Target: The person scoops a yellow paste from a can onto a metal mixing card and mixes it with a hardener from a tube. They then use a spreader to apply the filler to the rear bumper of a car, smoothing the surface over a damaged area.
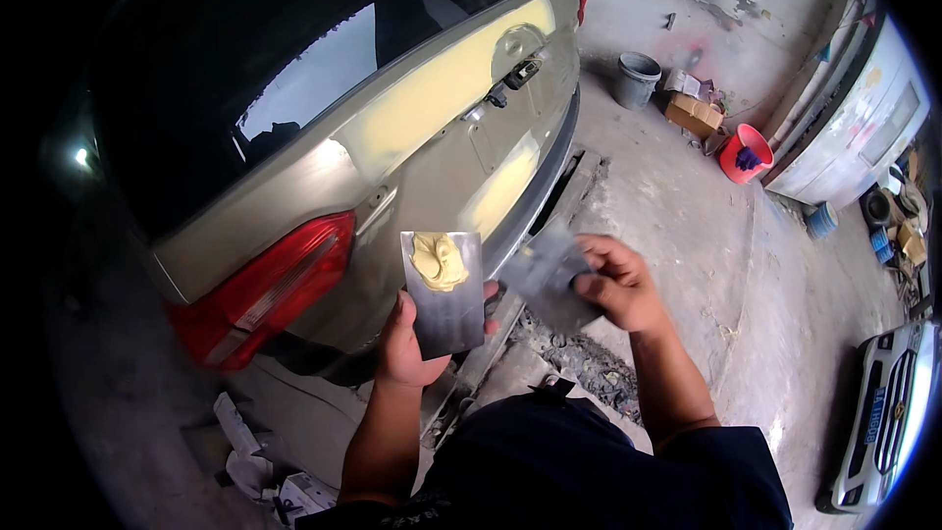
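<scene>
A person stands behind a beige car [265,196] in a workshop, a dark metal plate [446,319] in the left hand [404,363] and a flat grey scraper [549,285] in the right hand [626,294]. The left fingers and thumb grip the plate by its opposite sides, its face turned up, with a thick dab of cream-yellow paste [439,262] near the far end. The right fingers pinch the scraper against the thumb; the blade is blurred and stands just beside the plate, apart from the paste.

Pale yellow patches cover an upper band [432,93] and a lower area [500,191] of the car's rear, beyond the red tail light [285,290]. A grey bucket [638,80] and a red bucket [738,162] stand on the concrete floor [677,226] to the right.

The step in hand looks like working the paste on the plate. The next move would seem to call for a level plate, a steady left grip and a low blade angle, gathering the paste without pushing it over the edge.
</scene>
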Tool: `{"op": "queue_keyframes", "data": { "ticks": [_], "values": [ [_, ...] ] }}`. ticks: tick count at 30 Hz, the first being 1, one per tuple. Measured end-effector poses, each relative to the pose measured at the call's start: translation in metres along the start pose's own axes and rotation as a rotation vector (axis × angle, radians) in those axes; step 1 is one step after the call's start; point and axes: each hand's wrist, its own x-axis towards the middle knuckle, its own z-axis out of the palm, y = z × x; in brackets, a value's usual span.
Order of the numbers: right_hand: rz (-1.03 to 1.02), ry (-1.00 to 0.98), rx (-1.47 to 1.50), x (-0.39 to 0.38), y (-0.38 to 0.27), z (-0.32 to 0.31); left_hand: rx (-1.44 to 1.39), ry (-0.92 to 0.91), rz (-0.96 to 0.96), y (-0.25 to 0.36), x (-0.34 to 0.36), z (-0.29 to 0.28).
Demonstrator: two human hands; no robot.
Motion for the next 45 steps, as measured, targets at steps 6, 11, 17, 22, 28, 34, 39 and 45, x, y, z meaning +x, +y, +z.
{"op": "queue_keyframes", "data": {
  "ticks": [6,11,17,22,28,34,39,45],
  "values": [
    [0.276,-0.008,0.216,0.008,0.039,0.031,0.601,0.069,0.328,-0.035,0.005,-0.007],
    [0.039,-0.074,0.209,0.027,0.002,0.031,0.885,-0.081,0.080,-0.007,-0.004,-0.027],
    [-0.255,-0.468,-0.419,0.031,-0.021,0.048,-0.293,-0.204,-0.314,0.001,-0.019,-0.030],
    [-0.259,-0.461,-0.942,0.038,-0.005,0.027,-0.269,-0.205,-0.326,-0.001,-0.024,-0.032],
    [-0.290,0.123,-1.086,0.015,-0.001,0.047,-0.002,0.136,-0.036,-0.001,-0.021,-0.007],
    [-0.483,0.101,-1.366,0.011,0.006,0.084,0.023,0.114,0.010,-0.001,-0.019,-0.005],
    [-0.448,0.032,-1.483,0.006,0.027,0.098,0.196,0.172,0.163,-0.002,-0.020,-0.008],
    [-0.279,0.125,-1.124,0.004,0.053,0.068,0.755,0.161,0.507,0.031,-0.031,-0.039]
  ]
}}
